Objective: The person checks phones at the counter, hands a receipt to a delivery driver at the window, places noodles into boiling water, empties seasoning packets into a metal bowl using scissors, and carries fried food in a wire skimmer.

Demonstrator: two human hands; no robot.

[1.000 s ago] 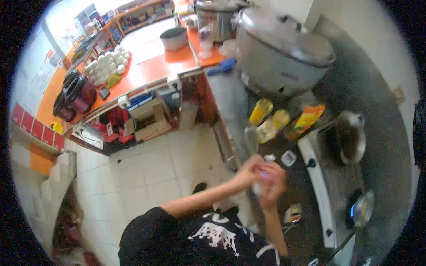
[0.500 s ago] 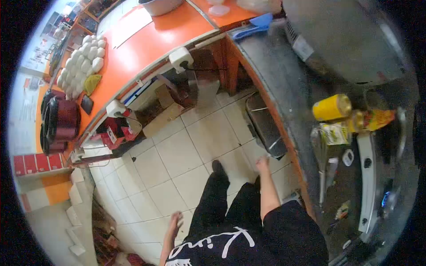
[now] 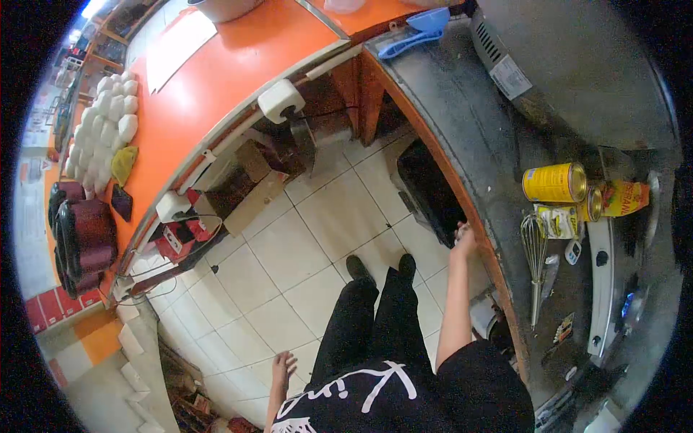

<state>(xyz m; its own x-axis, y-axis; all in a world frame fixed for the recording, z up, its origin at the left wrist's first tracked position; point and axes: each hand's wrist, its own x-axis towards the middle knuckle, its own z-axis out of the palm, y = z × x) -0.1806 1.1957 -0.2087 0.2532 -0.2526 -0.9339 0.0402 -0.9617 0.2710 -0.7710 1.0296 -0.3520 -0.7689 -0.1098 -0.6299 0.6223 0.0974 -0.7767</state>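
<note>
My right hand (image 3: 465,237) is beside the wooden edge of the grey counter (image 3: 469,123), close to a black bin (image 3: 429,191) under it. Its fingers look curled, but what they hold, if anything, is too small to make out. Low over the tiled floor (image 3: 296,252), my left hand (image 3: 284,363) hangs with its fingers apart and holds nothing. On the grey counter lie a whisk (image 3: 535,252), a yellow can (image 3: 554,182), a yellow packet (image 3: 558,221) and a small white timer (image 3: 573,251).
Blue scoops (image 3: 419,35) lie at the counter's far end, near a large metal machine (image 3: 577,65). An orange counter (image 3: 238,65) at the left bears a stack of white pieces (image 3: 101,133) and a dark red appliance (image 3: 90,242). White sockets (image 3: 281,101) stick out from its edge.
My right hand has moved up and right to the grey counter's edge. My feet now stand side by side. The view has shifted slightly.
</note>
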